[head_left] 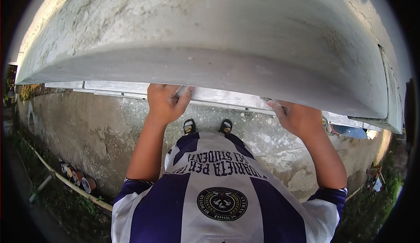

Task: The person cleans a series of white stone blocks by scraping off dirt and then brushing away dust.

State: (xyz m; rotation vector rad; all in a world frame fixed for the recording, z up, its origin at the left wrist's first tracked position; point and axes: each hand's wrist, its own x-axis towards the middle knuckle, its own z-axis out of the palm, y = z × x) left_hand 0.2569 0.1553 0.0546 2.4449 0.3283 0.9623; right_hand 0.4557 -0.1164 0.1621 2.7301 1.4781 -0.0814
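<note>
A large grey-white plastered slab (218, 61) with a rounded lower edge fills the upper part of the view. My left hand (166, 103) is closed just below that edge, its fingers curled and partly hidden, with grey smears by the thumb. To the right, my right hand (297, 116) is also closed at the edge, thumb pointing inward and the other fingers mostly covered by the slab. Something small and dark shows near the right thumb tip, too small to name. What each hand grips is hidden. Behind and between them run long white strips (227, 97).
My sandalled feet (189, 126) stand on a stained concrete floor (131, 129). Several small pots (89, 184) lie at the lower left, beside a long pale pole (65, 182). A blue basin-like object (350, 132) is at the right, with green plants (389, 199) below it.
</note>
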